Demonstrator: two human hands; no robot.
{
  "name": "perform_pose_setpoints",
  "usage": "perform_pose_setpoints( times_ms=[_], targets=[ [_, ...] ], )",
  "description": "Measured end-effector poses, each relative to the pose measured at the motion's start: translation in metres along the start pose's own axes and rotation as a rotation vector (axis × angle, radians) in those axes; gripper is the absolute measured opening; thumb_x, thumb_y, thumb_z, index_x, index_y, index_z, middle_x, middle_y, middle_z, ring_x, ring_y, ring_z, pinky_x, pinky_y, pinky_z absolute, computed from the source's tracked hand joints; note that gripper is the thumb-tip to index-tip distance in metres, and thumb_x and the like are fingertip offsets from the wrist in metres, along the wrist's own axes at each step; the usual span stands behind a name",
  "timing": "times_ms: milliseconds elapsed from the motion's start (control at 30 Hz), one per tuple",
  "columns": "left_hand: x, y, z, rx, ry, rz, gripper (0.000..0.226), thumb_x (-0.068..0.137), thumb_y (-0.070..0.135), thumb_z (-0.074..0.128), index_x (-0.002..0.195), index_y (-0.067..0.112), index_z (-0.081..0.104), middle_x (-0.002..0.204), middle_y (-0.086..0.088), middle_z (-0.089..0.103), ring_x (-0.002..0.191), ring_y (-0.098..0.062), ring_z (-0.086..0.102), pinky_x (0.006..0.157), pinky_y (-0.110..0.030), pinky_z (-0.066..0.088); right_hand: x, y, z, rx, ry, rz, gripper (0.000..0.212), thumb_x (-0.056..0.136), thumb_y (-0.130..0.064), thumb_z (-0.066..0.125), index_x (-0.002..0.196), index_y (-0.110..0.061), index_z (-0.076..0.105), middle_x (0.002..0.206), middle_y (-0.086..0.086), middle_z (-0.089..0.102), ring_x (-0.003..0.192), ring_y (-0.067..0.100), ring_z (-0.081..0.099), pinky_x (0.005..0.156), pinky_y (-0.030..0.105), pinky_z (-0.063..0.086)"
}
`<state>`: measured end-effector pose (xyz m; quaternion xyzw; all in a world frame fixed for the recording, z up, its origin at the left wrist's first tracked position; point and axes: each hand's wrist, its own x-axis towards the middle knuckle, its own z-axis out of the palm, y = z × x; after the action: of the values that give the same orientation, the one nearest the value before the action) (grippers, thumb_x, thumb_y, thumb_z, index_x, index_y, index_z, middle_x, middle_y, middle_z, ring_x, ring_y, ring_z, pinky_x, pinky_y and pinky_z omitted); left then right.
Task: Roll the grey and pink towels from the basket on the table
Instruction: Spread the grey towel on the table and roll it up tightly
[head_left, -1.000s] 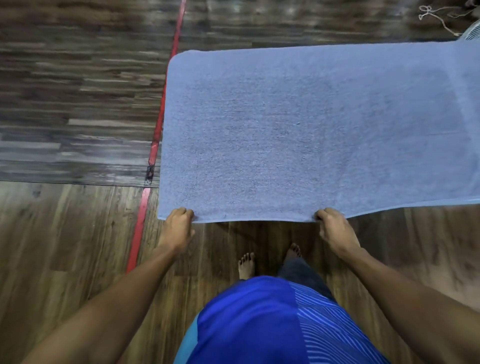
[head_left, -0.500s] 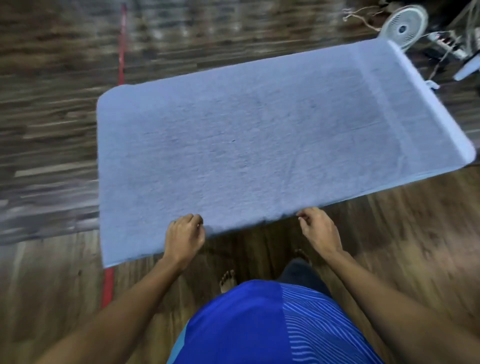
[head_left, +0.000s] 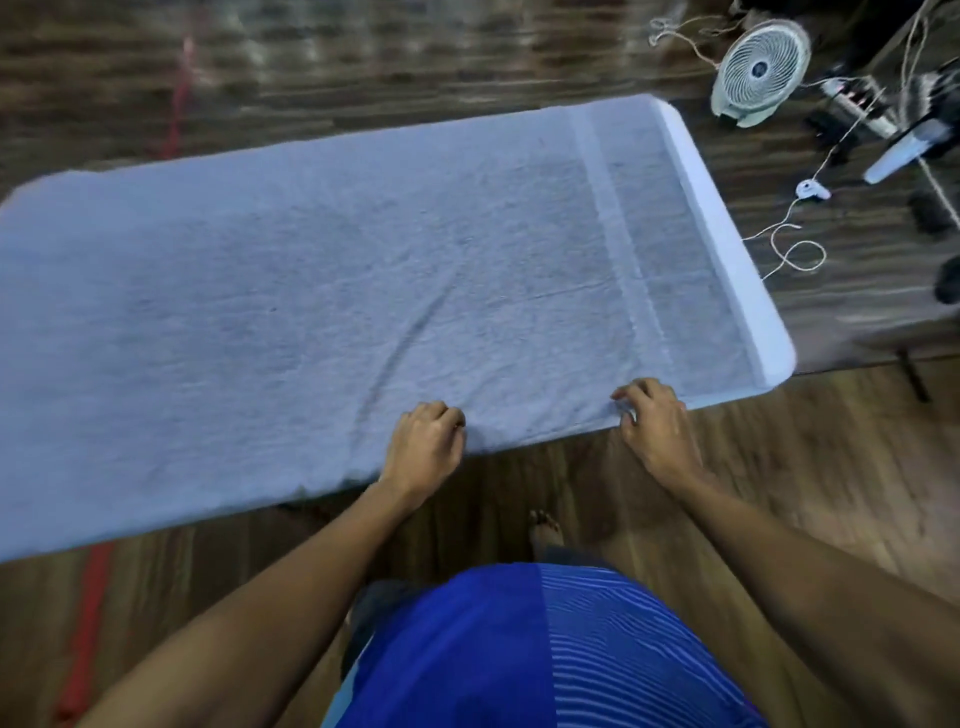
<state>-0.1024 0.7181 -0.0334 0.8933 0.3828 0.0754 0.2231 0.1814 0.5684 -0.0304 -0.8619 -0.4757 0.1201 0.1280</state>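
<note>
the grey towel (head_left: 332, 291) lies spread out flat on the table (head_left: 841, 317) and covers most of the top; its long near side runs along the near edge of the table, right in front of the person; a pale band (head_left: 727, 234) runs across the towel's right end; a few soft creases go up from near the left hand (head_left: 426, 449); this hand is on the near edge of the towel, about in the middle of that side; its fingers are curled in close together and grip the cloth; the right hand (head_left: 657, 423) is on the same edge, near the right corner; its fingers are bent and a little apart, and the tips pinch the cloth; the two hands are apart, with a bit of towel edge between them; both arms reach out from a blue shirt (head_left: 519, 654); one bare foot (head_left: 545, 530) shows on the wood floor (head_left: 831, 467) below the table edge; a small white fan (head_left: 761, 70) stands past the far right corner of the towel and does not touch it; a thin white cord (head_left: 795, 249) loops just beside the towel's right end; a power strip (head_left: 857, 106) lies to the right of the fan; a red line (head_left: 85, 623) runs at the left; the picture is a bit blurry
</note>
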Motion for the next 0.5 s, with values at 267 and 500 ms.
perform_pose_setpoints(
  times_ms=[267,500],
  targets=[
    [0.011,0.069,0.040,0.147,-0.241,-0.070,0.045,0.067,0.018,0.078,0.109,0.013,0.061,0.105,-0.010,0.058,0.097,-0.035,0.054,0.075,-0.044,0.051,0.039,0.082,-0.030,-0.012,-0.302,-0.193,0.045,0.073,-0.001,0.064,0.115,-0.014,0.058,0.115,0.009,0.052,0.107,0.031,0.046,0.090,0.043,0.045],
    [0.016,0.071,0.049,0.174,-0.106,-0.073,0.023,0.075,-0.004,0.067,0.095,0.007,0.064,0.094,-0.010,0.061,0.085,-0.032,0.054,0.063,-0.045,0.051,0.034,0.106,-0.032,0.042,-0.203,-0.248,0.015,0.088,-0.004,0.060,0.101,-0.010,0.066,0.099,0.006,0.064,0.093,0.029,0.056,0.079,0.038,0.046]
  ],
)
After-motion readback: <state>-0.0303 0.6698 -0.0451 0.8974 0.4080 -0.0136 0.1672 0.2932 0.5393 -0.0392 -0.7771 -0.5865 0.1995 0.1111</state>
